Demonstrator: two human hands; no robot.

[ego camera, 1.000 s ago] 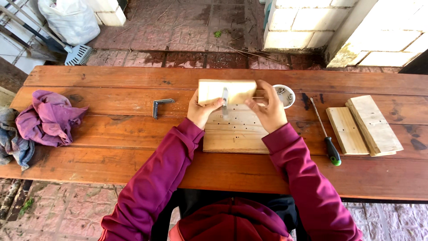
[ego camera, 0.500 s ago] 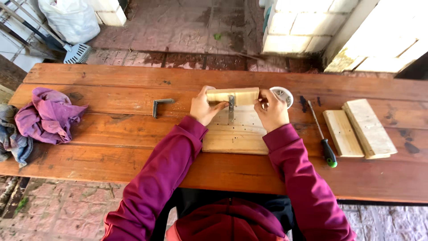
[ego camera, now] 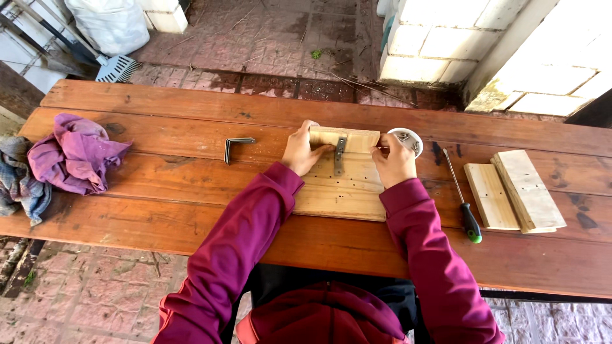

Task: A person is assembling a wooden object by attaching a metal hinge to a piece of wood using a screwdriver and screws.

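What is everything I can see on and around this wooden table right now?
Flat pale wood board: one, table centre.
Upright pale wood block: one, on board's far edge.
Grey metal angle bracket: one, joining block and board.
Loose grey angle bracket: one, left of the board.
White round cup of screws: one, by right hand.
Green-handled screwdriver: one, right.
Pale wood offcuts: two, far right.
Purple cloth: one, left.
Left hand, right hand: holding block.

Upright board [ego camera: 344, 138] lowered onto flat board [ego camera: 341, 191]; bracket [ego camera: 339, 156] now joins them.
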